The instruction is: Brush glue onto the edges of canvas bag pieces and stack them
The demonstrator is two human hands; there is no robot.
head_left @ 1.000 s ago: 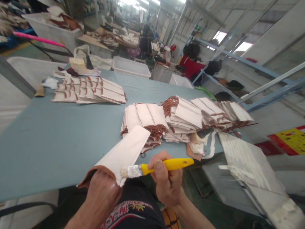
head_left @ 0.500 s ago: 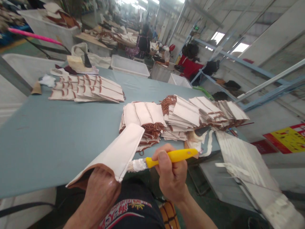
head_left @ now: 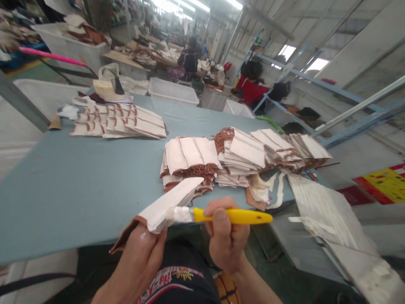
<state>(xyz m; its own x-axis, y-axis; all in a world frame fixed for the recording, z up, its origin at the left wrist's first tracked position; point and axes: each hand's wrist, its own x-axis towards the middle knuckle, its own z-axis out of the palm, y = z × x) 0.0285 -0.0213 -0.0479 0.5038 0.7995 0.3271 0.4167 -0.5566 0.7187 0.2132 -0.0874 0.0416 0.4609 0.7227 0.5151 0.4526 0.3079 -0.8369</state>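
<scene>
Left hand [head_left: 142, 250] grasps white piece [head_left: 173, 200] by its brown-edged end; we judge it light, pliable, best held there. Right hand [head_left: 228, 240] clenches brush [head_left: 249, 216] by its handle.

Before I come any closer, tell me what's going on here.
A person's left hand grips a brown-edged white piece, while the right hand holds a yellow-handled brush with its bristles at the piece's side. Beyond the hands, stacks of similar white pieces stand on the blue-grey table, and more lie in overlapping rows toward its far left.
</scene>
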